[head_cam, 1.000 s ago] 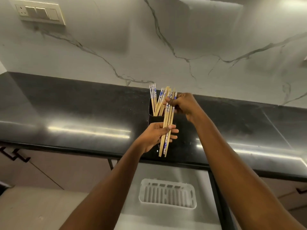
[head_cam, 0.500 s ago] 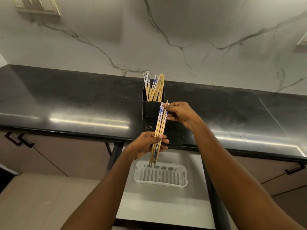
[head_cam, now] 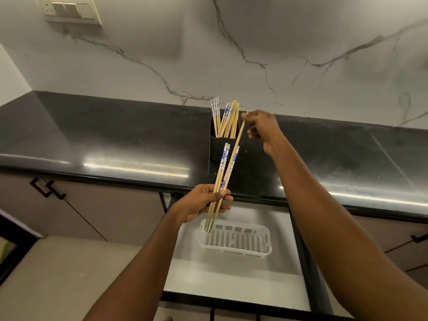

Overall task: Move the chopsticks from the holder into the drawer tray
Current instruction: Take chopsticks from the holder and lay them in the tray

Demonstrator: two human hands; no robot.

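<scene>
A black square holder (head_cam: 218,147) stands on the black counter with several wooden chopsticks (head_cam: 228,118) upright in it, some with blue-and-white tops. My left hand (head_cam: 203,201) grips a small bundle of chopsticks (head_cam: 221,179) above the open drawer, their tips hanging over the left end of the white slotted tray (head_cam: 236,239). My right hand (head_cam: 261,128), just right of the holder, pinches the top of a single chopstick (head_cam: 238,140) that slants down into the bundle.
The open drawer (head_cam: 231,279) has a pale floor and dark rim below the counter (head_cam: 115,144). Cabinet doors with black handles (head_cam: 47,187) flank it. A switch plate (head_cam: 71,10) sits on the marble wall at upper left.
My right hand has risen from the bundle's top to beside the holder, holding one chopstick by its end. The left hand keeps the bundle, still over the tray.
</scene>
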